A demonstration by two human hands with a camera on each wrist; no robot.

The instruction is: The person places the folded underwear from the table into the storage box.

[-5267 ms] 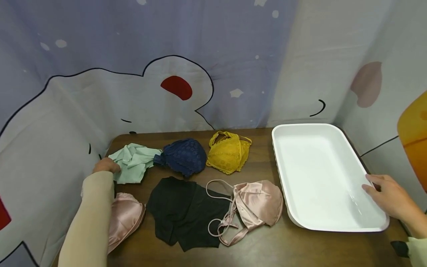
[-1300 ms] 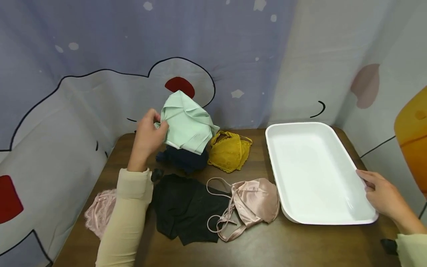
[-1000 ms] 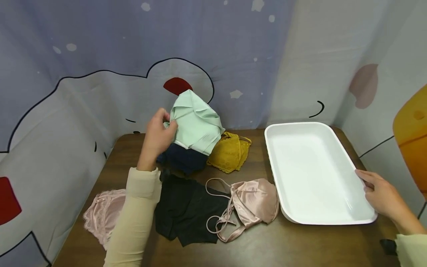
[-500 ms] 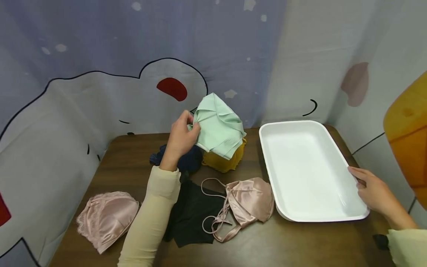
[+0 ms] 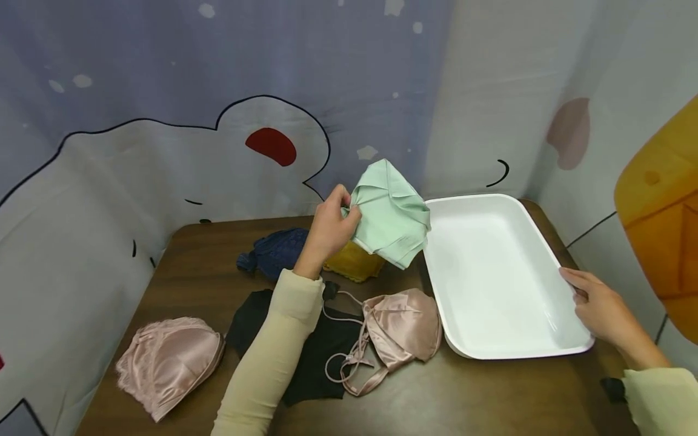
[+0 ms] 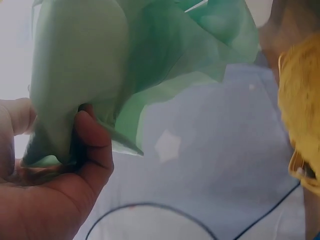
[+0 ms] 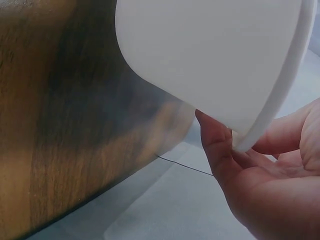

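My left hand (image 5: 329, 227) pinches a folded mint-green garment (image 5: 389, 212) between thumb and fingers. The cloth hangs in the air beside the left rim of a white plastic tray (image 5: 491, 284), its corner overlapping that rim in the head view. In the left wrist view, curled fingers (image 6: 95, 145) grip a gathered edge of the green cloth (image 6: 80, 55). At the tray's right side my right hand (image 5: 605, 306) holds the rim. The right wrist view shows the tray edge (image 7: 245, 142) between thumb and fingers.
Behind the left forearm lie a navy bra (image 5: 280, 251) and a partly covered yellow bra (image 5: 354, 263). A black garment (image 5: 313, 378) lies under the forearm, beside a pink satin bra (image 5: 406, 327) with loose straps. Another pink bra (image 5: 171, 363) sits at the left of the wooden table (image 5: 436, 406).
My left hand has picked up the green garment from the table's back left and carried it rightward to the tray's edge. My right hand keeps hold of the tray rim.
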